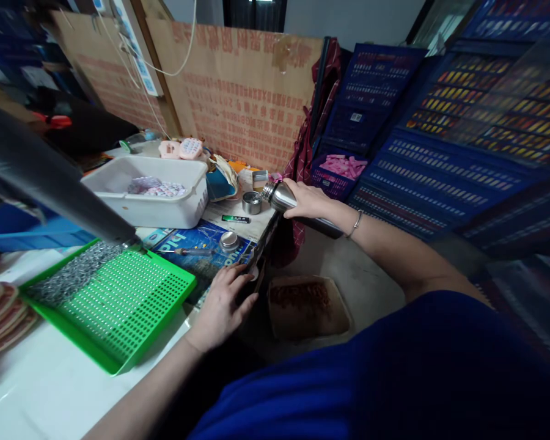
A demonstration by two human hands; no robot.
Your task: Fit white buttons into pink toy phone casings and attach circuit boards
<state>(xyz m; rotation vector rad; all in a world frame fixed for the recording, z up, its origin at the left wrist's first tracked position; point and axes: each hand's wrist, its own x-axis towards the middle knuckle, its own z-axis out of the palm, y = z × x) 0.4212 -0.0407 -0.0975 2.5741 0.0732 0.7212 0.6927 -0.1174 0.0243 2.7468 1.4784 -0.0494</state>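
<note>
My right hand (305,198) is wrapped round a steel thermos flask (283,197). The flask is tipped over nearly level, its open mouth right at a small metal cup (252,202) on the table corner. Whether liquid runs out is too small to tell. My left hand (224,302) lies with fingers apart at the table's front edge, holding nothing. Just beyond it a silver screw lid (229,241) sits on a blue printed sheet (201,235). Left of the lid lies a thin screwdriver (193,251), and a green-and-black stick-shaped item (235,219) is near the cup.
A green perforated tray (165,299) with small metal pieces stands left, under a grey machine arm (59,165). Behind is a white plastic basket (165,211). On the floor stands a tub (343,315) with brown contents. Blue crates (362,104) are stacked right.
</note>
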